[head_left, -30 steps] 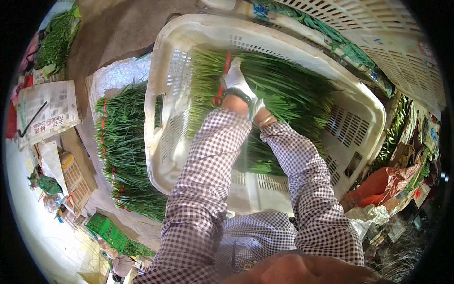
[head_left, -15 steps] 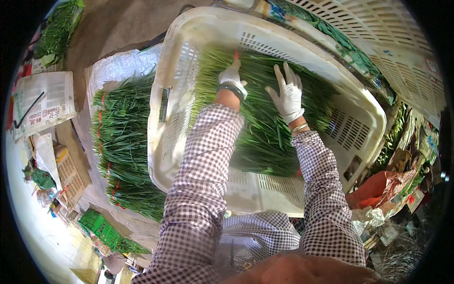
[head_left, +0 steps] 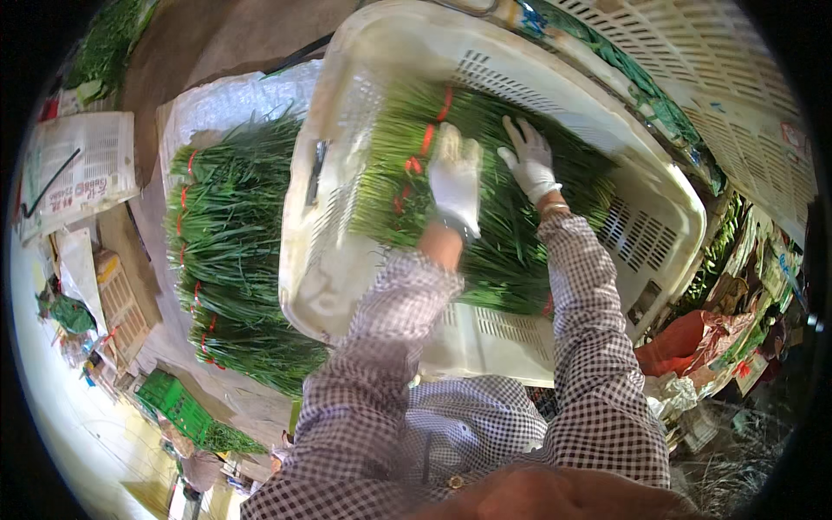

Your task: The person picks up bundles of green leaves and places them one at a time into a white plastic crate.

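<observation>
Bundles of long, thin green leaves that look like garlic chives (head_left: 485, 217), tied with red bands (head_left: 416, 163), lie side by side in a large white slotted plastic crate (head_left: 312, 282). My left hand (head_left: 455, 182), in a white glove, rests on the bundles just right of the red bands. Its fingers look extended, though partly blurred. My right hand (head_left: 530, 160), gloved too, lies on the leaves farther right with its fingers spread. Neither hand shows anything gripped. Both forearms are in checked sleeves.
More banded chive bundles (head_left: 234, 251) stand in a row left of the crate, next to plastic sheeting (head_left: 230, 100). Another slotted white crate (head_left: 693, 78) rises at the far right. A red bag (head_left: 685, 342) lies right of my crate, and a green crate (head_left: 173, 406) sits at lower left.
My left hand has moved right and nearer, off the red bands, which now show more fully. The right hand stays almost in place. The crate appears shifted slightly right and up in view.
</observation>
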Tool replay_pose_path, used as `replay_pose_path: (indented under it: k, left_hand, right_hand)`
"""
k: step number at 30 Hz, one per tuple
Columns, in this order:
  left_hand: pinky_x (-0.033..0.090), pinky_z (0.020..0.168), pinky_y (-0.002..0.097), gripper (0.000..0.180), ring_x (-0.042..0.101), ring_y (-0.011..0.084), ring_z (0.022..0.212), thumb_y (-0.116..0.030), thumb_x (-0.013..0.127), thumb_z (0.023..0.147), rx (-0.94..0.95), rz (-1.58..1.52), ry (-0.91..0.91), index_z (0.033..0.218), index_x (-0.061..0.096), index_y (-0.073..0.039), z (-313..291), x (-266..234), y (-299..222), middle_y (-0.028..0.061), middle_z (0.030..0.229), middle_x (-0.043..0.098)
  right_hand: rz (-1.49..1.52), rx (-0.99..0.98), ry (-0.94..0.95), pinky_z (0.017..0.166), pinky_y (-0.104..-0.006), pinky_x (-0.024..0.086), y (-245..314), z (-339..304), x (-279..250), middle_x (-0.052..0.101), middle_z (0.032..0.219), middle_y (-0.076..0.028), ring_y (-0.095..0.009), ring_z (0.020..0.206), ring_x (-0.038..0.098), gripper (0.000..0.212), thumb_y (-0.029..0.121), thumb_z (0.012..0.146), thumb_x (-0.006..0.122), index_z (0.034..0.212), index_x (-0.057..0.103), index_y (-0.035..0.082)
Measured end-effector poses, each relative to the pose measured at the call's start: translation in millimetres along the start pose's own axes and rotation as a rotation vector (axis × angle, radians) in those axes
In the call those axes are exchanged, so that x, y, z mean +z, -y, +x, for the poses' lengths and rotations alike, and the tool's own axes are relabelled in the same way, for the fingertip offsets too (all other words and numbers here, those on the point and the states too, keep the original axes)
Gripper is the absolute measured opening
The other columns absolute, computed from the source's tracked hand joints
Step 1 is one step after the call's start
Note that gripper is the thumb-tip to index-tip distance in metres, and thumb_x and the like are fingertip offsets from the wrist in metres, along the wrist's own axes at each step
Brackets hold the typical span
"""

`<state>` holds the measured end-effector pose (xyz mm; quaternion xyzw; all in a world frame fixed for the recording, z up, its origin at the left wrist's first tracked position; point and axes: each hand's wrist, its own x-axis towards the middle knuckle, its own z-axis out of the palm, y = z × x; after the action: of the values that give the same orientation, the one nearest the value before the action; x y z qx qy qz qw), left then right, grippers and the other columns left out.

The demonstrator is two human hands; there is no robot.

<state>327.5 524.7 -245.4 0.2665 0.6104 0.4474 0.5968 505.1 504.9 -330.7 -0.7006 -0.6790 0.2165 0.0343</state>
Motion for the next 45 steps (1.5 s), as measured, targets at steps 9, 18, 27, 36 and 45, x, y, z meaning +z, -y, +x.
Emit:
replay_pose_path:
  k: [9,18,27,36,45]
  left_hand:
    - [0.028,0.113,0.0491,0.060,0.037,0.0351,0.137,-0.023,0.067,0.087,0.147,0.683,0.718,0.142,0.045,-0.011,-207,-136,-74,0.0156,0.147,0.042]
    - [0.049,0.088,0.0341,0.033,0.065,0.0253,0.096,0.015,0.053,0.075,0.330,0.587,-0.363,0.100,0.065,-0.002,-294,-344,-78,0.0125,0.106,0.068]
    - [0.051,0.079,0.0284,0.011,0.063,0.0160,0.092,0.004,0.059,0.089,-0.212,0.266,-0.715,0.095,0.067,-0.001,-308,-615,50,0.0079,0.105,0.070]
    - [0.051,0.089,0.0284,0.031,0.063,0.0203,0.106,-0.007,0.057,0.095,-0.429,-0.609,-0.355,0.125,0.055,-0.002,-358,-519,182,0.0102,0.118,0.066]
    - [0.051,0.089,0.0395,0.037,0.062,0.0237,0.100,-0.030,0.056,0.098,-0.948,-0.753,-0.461,0.127,0.056,-0.007,-364,-451,123,0.0073,0.116,0.063]
  right_hand:
    - [-0.404,0.052,0.055,0.115,-0.0594,0.014,25,-10,42,0.009,0.161,-0.016,-0.043,0.146,0.009,0.092,0.050,0.084,0.066,0.155,0.016,0.022]
    - [-0.443,-0.119,-0.114,0.109,-0.0471,0.035,49,-42,-46,0.045,0.145,-0.018,-0.038,0.133,0.041,0.052,0.030,0.093,0.061,0.141,0.048,0.014]
    - [0.455,-0.869,0.291,0.088,-0.0376,0.050,421,-237,-86,0.066,0.106,-0.011,-0.029,0.094,0.064,0.027,0.008,0.083,0.067,0.110,0.066,0.006]
    - [-0.394,-0.441,0.743,0.097,-0.0427,0.045,386,-260,235,0.057,0.126,-0.020,-0.036,0.114,0.057,0.096,0.041,0.068,0.083,0.142,0.037,0.001]
    - [0.156,-0.135,1.262,0.083,-0.0367,0.052,410,-296,105,0.070,0.104,-0.013,-0.028,0.094,0.067,0.064,0.040,0.070,0.083,0.117,0.062,0.004]
